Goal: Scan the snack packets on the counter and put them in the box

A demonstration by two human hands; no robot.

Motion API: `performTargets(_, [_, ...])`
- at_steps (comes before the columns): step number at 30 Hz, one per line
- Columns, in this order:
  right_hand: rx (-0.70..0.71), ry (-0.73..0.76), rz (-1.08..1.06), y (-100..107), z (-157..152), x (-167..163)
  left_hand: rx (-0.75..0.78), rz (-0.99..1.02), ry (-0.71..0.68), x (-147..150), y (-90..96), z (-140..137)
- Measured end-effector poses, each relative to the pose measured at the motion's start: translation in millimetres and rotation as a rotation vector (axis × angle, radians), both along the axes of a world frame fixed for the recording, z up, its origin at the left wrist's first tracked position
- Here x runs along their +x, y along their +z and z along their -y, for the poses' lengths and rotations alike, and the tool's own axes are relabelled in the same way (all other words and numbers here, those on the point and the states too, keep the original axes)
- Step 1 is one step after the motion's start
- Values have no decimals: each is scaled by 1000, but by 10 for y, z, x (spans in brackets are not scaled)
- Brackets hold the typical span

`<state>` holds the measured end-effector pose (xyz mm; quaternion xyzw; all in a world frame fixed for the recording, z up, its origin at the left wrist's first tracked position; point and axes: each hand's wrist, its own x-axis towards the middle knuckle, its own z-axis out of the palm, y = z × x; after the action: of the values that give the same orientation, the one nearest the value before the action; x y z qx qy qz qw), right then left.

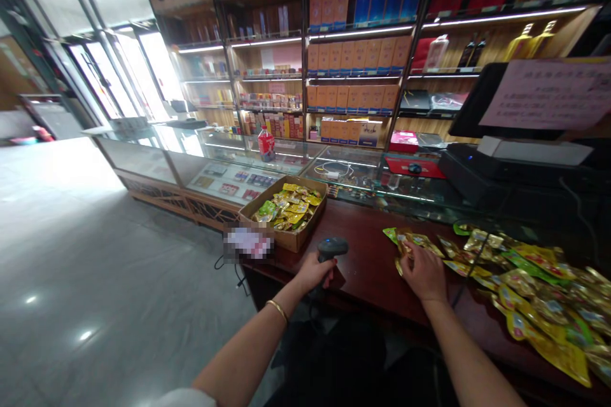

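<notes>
My left hand (314, 272) is wrapped round the handle of a dark barcode scanner (333, 246), held just above the brown counter's front edge. Farther right, my right hand (424, 272) has its fingers closed on a small gold-and-green snack packet (392, 235) at the counter top; part of the packet is hidden behind the fingers. A spread pile of yellow, gold and green snack packets (534, 286) lies to the right of that hand. Beyond the scanner, an open cardboard box (298, 240) holds many similar packets.
The brown counter (365, 267) adjoins a glass display case (229, 172) bearing a red-labelled bottle (266, 144). A dark monitor (472, 102) with a paper sheet stands at the right. A mouse (415, 168) rests on a red mat. Stocked shelves (358, 79) line the back wall.
</notes>
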<state>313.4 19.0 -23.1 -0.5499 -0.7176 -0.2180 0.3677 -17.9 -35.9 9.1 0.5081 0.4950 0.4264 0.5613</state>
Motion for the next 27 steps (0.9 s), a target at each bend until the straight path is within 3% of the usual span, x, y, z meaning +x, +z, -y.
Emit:
performTargets(10, [-55,41,65,-82,2,44,-15,1,-60,-20,30,43])
performTargets(15, [-131,79,-24,-125,-17,108,-65,25,-48,-22,6,15])
performTargets(18, [-238,30,-244,-33,-28,-46,-88,43,-49,-29,-9,6])
performTargets(21, [-407,-25,-610,62,-4,-463,-79,71,-21,-32,0,8])
performTargets(22, [-447,17,-721,61,5,-629,-77,77,-5,-32,7,8])
performTargets(24, [-498,133,-876,-7,17,-924,-75,91,21,-32,21,5])
performTargets(27, [-482,106,-1003,-179,32,-1148,-71,135,34,-44,33,4])
